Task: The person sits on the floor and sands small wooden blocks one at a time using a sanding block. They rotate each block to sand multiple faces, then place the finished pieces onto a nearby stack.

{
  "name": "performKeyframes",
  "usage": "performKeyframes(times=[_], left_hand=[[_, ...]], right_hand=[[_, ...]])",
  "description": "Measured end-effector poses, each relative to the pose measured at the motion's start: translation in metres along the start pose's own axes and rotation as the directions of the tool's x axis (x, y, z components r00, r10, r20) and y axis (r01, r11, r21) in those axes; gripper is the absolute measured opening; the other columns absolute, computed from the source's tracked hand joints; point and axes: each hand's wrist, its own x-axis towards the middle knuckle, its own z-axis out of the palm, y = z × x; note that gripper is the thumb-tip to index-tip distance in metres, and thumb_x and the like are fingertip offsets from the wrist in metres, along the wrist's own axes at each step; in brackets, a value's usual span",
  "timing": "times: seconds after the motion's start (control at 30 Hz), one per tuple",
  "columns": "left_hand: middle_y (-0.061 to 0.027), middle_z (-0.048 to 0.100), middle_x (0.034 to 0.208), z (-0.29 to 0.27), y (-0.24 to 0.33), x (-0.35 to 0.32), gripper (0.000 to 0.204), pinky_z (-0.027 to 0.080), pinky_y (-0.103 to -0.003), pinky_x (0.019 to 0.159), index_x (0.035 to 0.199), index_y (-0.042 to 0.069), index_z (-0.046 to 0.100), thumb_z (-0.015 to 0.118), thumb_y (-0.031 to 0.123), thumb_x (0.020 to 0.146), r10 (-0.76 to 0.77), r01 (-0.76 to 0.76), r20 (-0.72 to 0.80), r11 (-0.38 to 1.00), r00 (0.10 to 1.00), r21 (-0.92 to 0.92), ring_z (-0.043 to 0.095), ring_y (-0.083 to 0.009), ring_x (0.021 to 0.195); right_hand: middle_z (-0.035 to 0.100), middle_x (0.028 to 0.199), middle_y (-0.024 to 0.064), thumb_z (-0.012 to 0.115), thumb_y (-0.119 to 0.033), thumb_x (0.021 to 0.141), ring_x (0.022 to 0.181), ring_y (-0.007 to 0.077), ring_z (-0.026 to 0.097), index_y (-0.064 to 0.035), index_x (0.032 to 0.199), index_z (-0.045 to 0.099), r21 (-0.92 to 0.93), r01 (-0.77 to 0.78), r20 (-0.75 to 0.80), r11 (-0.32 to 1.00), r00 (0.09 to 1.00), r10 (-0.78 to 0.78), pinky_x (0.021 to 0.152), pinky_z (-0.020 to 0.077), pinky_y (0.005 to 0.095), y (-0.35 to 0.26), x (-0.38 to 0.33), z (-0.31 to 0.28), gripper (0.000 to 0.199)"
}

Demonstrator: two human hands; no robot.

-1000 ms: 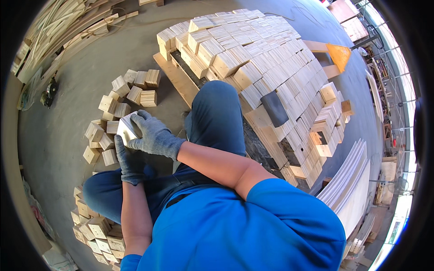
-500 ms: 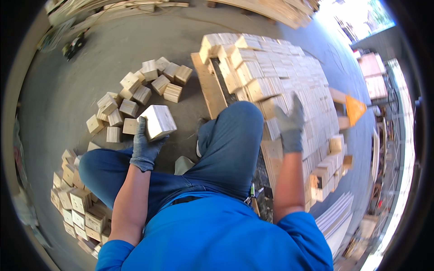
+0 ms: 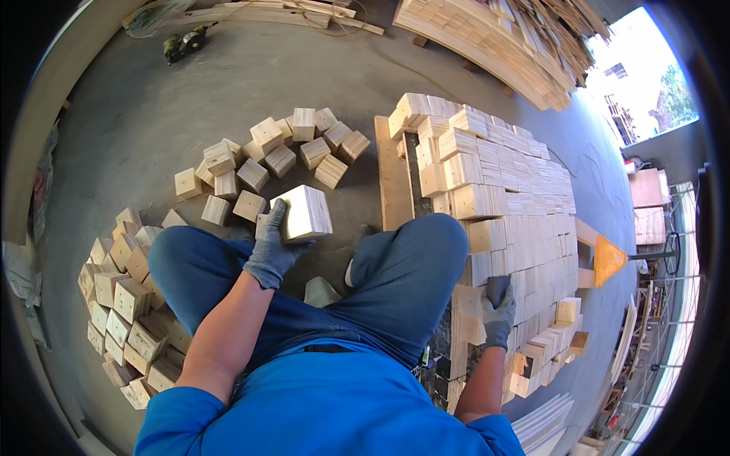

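Note:
My left hand (image 3: 277,247), in a grey work glove, grips a pale wooden block (image 3: 303,213) above the floor, in front of my left knee. To the right, my gloved right hand (image 3: 499,313) is closed on a small dark grey block-shaped piece (image 3: 498,289), whose exact kind I cannot make out. That hand is at the near part of a large stack of wooden blocks (image 3: 525,201) laid in rows beside my right leg. Loose wooden blocks (image 3: 254,174) lie scattered on the floor beyond the one I hold.
A heap of blocks (image 3: 131,300) is piled by my left leg. Under the stack shows a wooden pallet edge (image 3: 395,175); an orange-yellow triangular part (image 3: 608,261) juts out at its right. Lumber (image 3: 487,45) lies at the back, and a power tool (image 3: 182,45) at the far left.
My right hand has come down and nearer along the stack, from open to closed on the dark piece. The left hand still holds its block. The view has shifted.

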Motion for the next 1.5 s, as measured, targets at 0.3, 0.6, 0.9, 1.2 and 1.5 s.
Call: performKeyframes(times=[0.3, 0.6, 0.9, 1.2, 1.5], left_hand=[[-0.0074, 0.065, 0.128, 0.0, 0.006, -0.011, 0.053, 0.055, -0.055, 0.09, 0.139, 0.024, 0.056, 0.074, 0.05, 0.096, 0.013, -0.013, -0.024, 1.0, 1.0, -0.006, 0.065, -0.03, 0.116], [-0.0138, 0.06, 0.142, -0.001, 0.004, -0.003, 0.073, 0.059, -0.052, 0.091, 0.151, 0.016, 0.051, 0.065, 0.064, 0.097, 0.006, -0.01, 0.098, 0.999, 0.995, 0.036, 0.062, -0.0364, 0.124], [-0.0078, 0.068, 0.13, 0.025, -0.005, -0.013, 0.059, 0.054, -0.052, 0.099, 0.143, 0.016, 0.058, 0.062, 0.058, 0.102, -0.022, 0.018, 0.137, 0.999, 0.99, 0.029, 0.065, -0.0278, 0.118], [-0.0116, 0.062, 0.133, 0.015, 0.001, -0.022, 0.06, 0.048, -0.049, 0.111, 0.146, 0.01, 0.052, 0.062, 0.051, 0.104, 0.023, -0.013, 0.204, 0.999, 0.979, -0.046, 0.061, -0.0289, 0.123], [-0.0166, 0.056, 0.147, 0.024, 0.0, -0.017, 0.066, 0.045, -0.05, 0.117, 0.152, 0.004, 0.045, 0.065, 0.043, 0.103, 0.034, 0.033, 0.436, 0.989, 0.899, -0.145, 0.058, -0.0332, 0.131]], right_hand=[[0.06, 0.14, 0.0306, 0.085, -0.037, 0.083, 0.129, 0.045, 0.06, 0.0044, 0.157, 0.04, -0.01, -0.143, -0.019, 0.99, 0.99, 0.143, 0.11, 0.0466, 0.0476, -0.01, -0.013, 0.001, 0.096], [0.068, 0.104, 0.0062, 0.077, -0.042, 0.097, 0.09, 0.0189, 0.066, -0.0069, 0.129, 0.065, 0.973, -0.228, 0.221, 0.025, 0.962, 0.162, 0.075, 0.0578, 0.0366, -0.163, 0.037, -0.072, 0.049], [0.069, 0.109, 0.0087, 0.078, -0.028, 0.098, 0.093, 0.0169, 0.069, -0.0018, 0.147, 0.054, 0.895, -0.413, 0.444, 0.17, 0.779, -0.444, 0.078, 0.0588, 0.0308, -0.349, 0.005, -0.011, 0.061], [0.057, 0.137, 0.0297, 0.086, -0.044, 0.086, 0.126, 0.043, 0.061, 0.0005, 0.154, 0.044, 0.702, 0.378, 0.174, 0.604, 0.731, -0.66, 0.108, 0.0497, 0.047, -0.429, -0.056, 0.057, 0.091], [0.048, 0.151, 0.0322, 0.079, -0.035, 0.093, 0.139, 0.0449, 0.052, 0.005, 0.156, 0.038, 0.602, 0.584, 0.013, 0.545, 0.675, -0.737, 0.113, 0.0464, 0.0459, -0.42, -0.061, 0.043, 0.085]])
